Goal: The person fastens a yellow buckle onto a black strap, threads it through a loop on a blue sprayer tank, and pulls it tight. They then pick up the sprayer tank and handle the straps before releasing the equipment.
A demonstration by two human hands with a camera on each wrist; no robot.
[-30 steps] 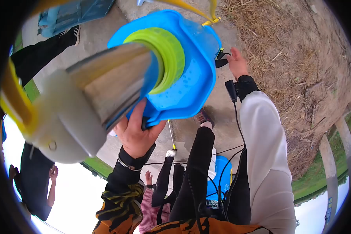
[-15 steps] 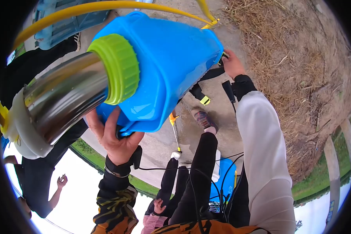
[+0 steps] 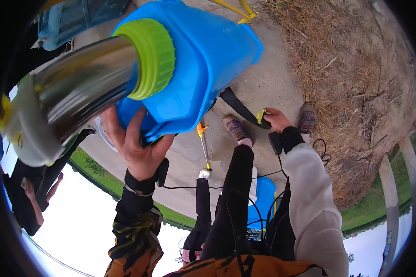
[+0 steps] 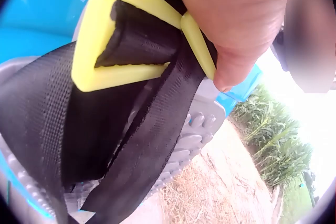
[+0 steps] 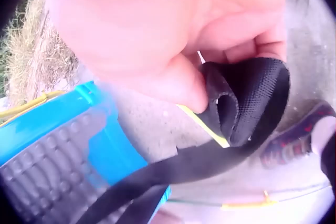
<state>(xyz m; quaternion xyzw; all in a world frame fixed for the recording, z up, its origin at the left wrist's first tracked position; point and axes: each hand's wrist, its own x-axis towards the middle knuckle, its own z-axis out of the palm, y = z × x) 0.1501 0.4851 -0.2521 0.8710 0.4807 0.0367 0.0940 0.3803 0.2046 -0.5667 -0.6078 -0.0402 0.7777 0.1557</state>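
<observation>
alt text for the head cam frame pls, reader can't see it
A person's left hand grips the underside of a tilted blue tank with a green cap and a metal tube sticking out. Their right hand holds the tank's black strap above concrete ground beside dry grass.

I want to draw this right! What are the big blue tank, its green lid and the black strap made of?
The blue tank looks like smooth, glossy moulded plastic. The green lid seems plastic too, with grip ridges around its edge. The black strap looks like woven webbing: its weave shows. The right hand holds it.
</observation>
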